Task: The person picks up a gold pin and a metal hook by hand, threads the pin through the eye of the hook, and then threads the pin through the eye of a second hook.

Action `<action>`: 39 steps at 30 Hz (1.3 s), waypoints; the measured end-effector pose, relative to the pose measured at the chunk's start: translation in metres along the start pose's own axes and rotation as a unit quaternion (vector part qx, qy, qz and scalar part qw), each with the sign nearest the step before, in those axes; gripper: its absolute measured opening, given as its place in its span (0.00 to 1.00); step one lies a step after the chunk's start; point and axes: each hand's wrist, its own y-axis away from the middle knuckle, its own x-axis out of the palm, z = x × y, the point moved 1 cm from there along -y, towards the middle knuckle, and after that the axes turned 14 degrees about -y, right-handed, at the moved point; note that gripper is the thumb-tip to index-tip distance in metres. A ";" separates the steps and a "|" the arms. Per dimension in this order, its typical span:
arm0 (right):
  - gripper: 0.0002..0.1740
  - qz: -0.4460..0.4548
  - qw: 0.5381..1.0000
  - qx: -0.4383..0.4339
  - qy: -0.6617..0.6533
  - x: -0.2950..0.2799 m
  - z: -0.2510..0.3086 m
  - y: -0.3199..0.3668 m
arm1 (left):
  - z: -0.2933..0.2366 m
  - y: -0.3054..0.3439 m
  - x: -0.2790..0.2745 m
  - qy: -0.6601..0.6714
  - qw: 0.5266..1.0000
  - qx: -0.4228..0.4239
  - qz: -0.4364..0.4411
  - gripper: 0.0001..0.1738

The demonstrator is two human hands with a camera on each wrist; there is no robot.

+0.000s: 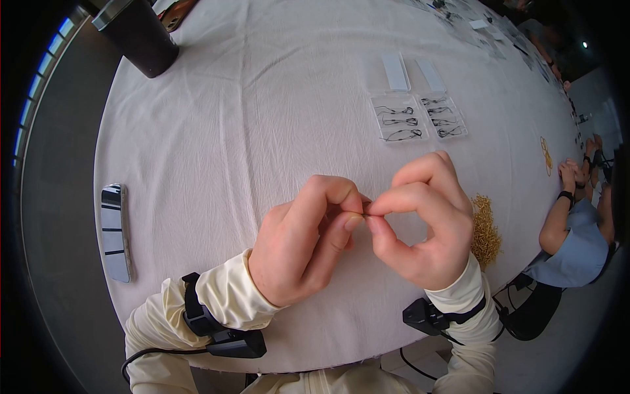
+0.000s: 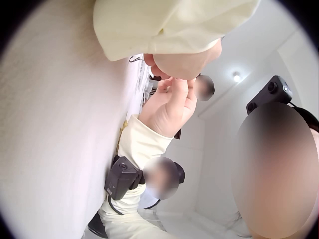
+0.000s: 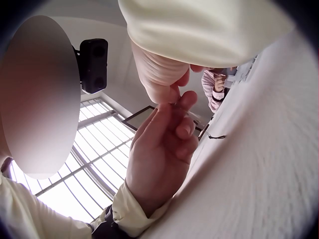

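In the head view my left hand (image 1: pixel 298 240) and right hand (image 1: pixel 423 220) meet over the white cloth, fingertip to fingertip. Thumb and index finger of each pinch a tiny dark, thin strand (image 1: pixel 365 214), mostly hidden by the fingers. The right wrist view has the left hand (image 3: pixel 162 154) with its other fingers curled below the pinch. A short dark strand (image 3: pixel 217 137) shows against the cloth there. Beyond the hands, two clear plastic boxes (image 1: pixel 401 140) stand with lids raised, holding several looped black cords (image 1: pixel 401 122) in compartments. Right of the right hand lies a heap of small gold-coloured pieces (image 1: pixel 484 231).
A glossy phone-like slab (image 1: pixel 117 233) lies at the table's left edge. A dark tumbler (image 1: pixel 139 39) stands at the back left, with a brown object (image 1: pixel 176 14) behind it. Gold-coloured loops (image 1: pixel 546 156) lie far right, near another person's arms (image 1: pixel 558 223). Clear packets (image 1: pixel 482 26) are spread at the back.
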 end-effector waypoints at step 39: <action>0.14 0.007 1.000 0.008 0.010 -0.002 0.004 -0.001 | -0.002 -0.003 -0.002 -0.117 0.986 0.105 -0.048 0.12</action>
